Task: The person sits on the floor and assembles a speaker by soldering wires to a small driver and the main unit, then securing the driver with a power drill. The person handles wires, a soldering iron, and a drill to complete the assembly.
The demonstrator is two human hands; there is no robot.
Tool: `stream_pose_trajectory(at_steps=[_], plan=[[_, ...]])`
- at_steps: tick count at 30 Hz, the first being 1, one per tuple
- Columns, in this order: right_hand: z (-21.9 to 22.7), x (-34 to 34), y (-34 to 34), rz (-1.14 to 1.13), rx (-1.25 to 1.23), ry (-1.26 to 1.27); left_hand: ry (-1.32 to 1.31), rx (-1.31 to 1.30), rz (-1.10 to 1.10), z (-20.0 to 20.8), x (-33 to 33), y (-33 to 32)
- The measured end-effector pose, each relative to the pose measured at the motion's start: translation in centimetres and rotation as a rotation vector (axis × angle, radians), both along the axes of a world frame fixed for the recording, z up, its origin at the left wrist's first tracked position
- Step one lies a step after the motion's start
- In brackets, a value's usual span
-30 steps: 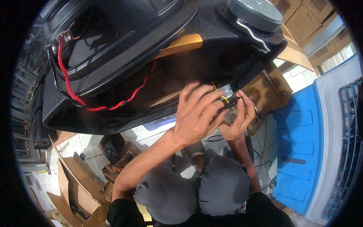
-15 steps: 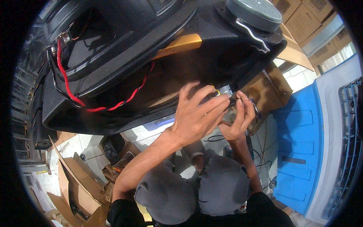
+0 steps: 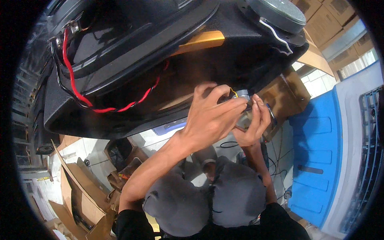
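Note:
In front of the black speaker cabinet (image 3: 120, 126), my left hand (image 3: 212, 120) is closed, its fingertips against a small silver metal part (image 3: 242, 94). A thin yellow wire (image 3: 233, 93) loops up beside that part. My right hand (image 3: 254, 124) meets it from the right, thumb and forefinger pinched together; what lies between them is too small to name. Behind its fingers shows a slim dark-blue and silver tool (image 3: 273, 114), partly hidden. A twisted red and black cable (image 3: 122, 108) hangs across the cabinet's opening, from terminals on a large speaker driver.
A round grey magnet (image 3: 280, 16) with a white wire (image 3: 276, 34) sits atop the cabinet. An orange-yellow strip (image 3: 200, 42) lies at the opening's edge. Right stands a blue plastic panel (image 3: 316, 152), with an open cardboard box (image 3: 288, 92) nearby. More cardboard (image 3: 84, 192) lies at lower left.
The cabinet's top parts appear slightly farther up and right in the picture. My left hand has shifted a little right, and more of the silver part and yellow wire shows.

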State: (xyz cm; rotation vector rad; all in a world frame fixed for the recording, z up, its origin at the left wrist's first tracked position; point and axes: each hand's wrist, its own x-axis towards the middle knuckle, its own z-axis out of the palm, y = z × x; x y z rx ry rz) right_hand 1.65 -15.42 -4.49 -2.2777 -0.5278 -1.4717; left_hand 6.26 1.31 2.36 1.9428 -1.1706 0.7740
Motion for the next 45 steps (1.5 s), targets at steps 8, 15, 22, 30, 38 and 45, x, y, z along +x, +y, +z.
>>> stream_pose_trajectory(at_steps=[8, 15, 22, 30, 38, 45], plan=[[0.1, -0.3, -0.2, 0.001, 0.034, 0.032, 0.049, 0.042, -0.04, 0.5, -0.1, -0.3], [-0.1, -0.3, -0.7, 0.005, 0.116, -0.033, 0.102, -0.211, -0.068, -0.8, -0.8, 0.3], [-0.1, -0.7, -0.7, 0.022, 0.101, -0.048, 0.117, -0.144, -0.071, -1.6, -1.4, 0.4], [0.2, -1.0, -0.3, -0.019, 0.131, -0.033, 0.175, -0.2, -0.082, -2.3, -1.7, 0.3], [1.5, -1.6, 0.9, -0.036, 0.47, 0.33, 0.05, -0.183, 0.105, -0.7, -1.3, 1.0], [2.4, -1.1, 2.4, -0.096, 0.652, 0.524, 0.558, -0.285, 0.374, -1.7, -1.2, 0.2]])
